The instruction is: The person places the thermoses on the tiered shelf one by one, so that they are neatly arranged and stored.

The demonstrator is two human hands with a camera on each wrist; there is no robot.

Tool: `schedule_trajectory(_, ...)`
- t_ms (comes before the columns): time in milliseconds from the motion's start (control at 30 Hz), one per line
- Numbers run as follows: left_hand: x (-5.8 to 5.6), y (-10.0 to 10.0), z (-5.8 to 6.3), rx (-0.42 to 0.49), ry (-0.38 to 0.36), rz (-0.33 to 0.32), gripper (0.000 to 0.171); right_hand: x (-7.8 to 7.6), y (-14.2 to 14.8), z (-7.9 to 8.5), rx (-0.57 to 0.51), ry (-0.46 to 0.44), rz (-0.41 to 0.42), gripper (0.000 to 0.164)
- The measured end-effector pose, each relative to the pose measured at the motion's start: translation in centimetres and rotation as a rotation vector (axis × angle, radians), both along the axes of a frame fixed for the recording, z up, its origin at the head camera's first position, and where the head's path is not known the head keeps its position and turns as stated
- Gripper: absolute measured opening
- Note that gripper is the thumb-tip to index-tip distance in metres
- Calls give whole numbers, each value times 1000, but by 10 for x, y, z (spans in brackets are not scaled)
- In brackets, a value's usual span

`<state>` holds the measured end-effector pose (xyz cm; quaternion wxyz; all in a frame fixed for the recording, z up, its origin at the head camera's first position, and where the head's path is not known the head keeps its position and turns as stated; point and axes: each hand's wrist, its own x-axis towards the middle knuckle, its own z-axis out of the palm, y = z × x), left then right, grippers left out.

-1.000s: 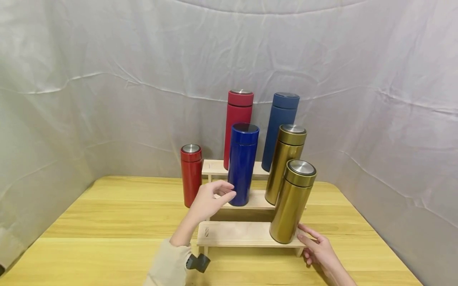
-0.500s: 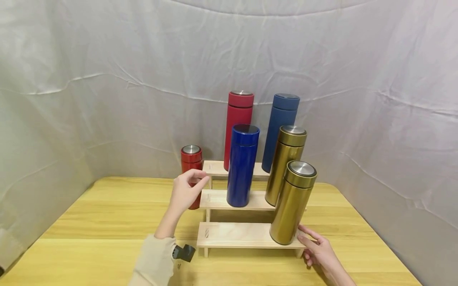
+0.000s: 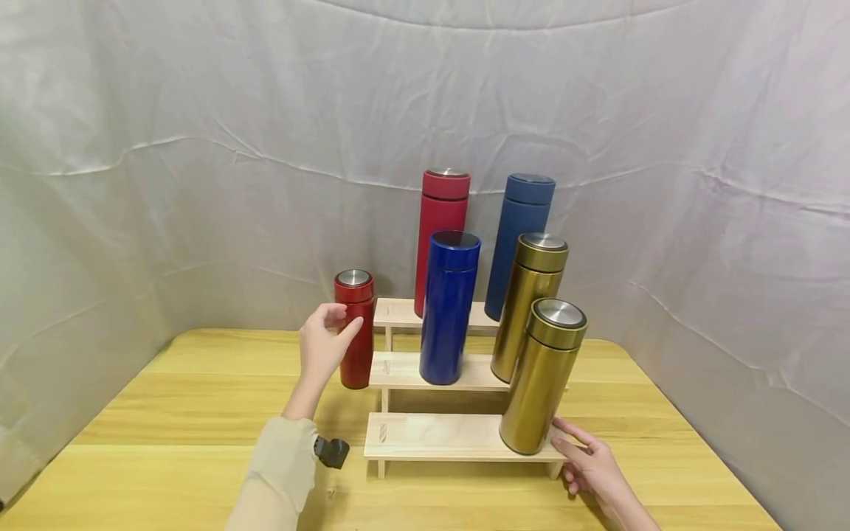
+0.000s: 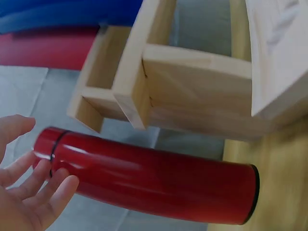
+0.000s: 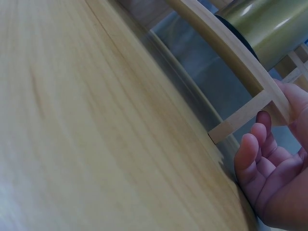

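Note:
A short red thermos bottle [image 3: 358, 339] with a steel-topped lid stands upright on the table, left of the stepped wooden stand [image 3: 438, 435]. At its upper part is my left hand [image 3: 322, 343], fingers and thumb spread apart. In the left wrist view the fingers [image 4: 57, 192] overlap the bottle near its lid seam, while the thumb stays apart from it. My right hand [image 3: 594, 468] grips the right end of the stand's lowest step, thumb above and fingers below the board. Beside that hand, a gold thermos [image 3: 541, 391] stands on this step.
A glossy blue thermos [image 3: 451, 317] and a second gold thermos [image 3: 531, 295] occupy the middle step. On the top step stand a matte red thermos [image 3: 441, 221] and a matte blue one [image 3: 521, 228]. Grey cloth [image 3: 265, 221] hangs behind the wooden table [image 3: 166, 428].
My left hand has left the glossy blue thermos on the middle step and moved left to the short red one. The right hand stays on the stand's end.

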<state>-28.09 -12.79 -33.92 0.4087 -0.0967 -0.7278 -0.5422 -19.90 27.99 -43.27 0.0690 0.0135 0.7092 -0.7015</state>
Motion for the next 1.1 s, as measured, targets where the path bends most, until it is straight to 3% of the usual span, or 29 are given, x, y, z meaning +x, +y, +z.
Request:
schedule_trajectory(67, -4, -1, 0, 0, -32, 40, 34, 0, 0, 0, -3, 6, 2, 28)
schedule_trajectory(100, 1, 1, 6, -16, -84, 74, 35, 0, 0, 0, -6, 7, 3, 28)
schedule_trajectory(333, -9, 0, 6, -10, -254, 88, 54, 0, 0, 0, -2, -2, -3, 27)
schedule_trajectory(800, -22, 0, -3, 71, -358, 1, 75, 0, -1, 1, 10, -13, -12, 27)
schedule_trajectory(1100, -30, 4, -8, 72, -342, -30, 82, 0, -1, 1, 29, -29, -31, 26)
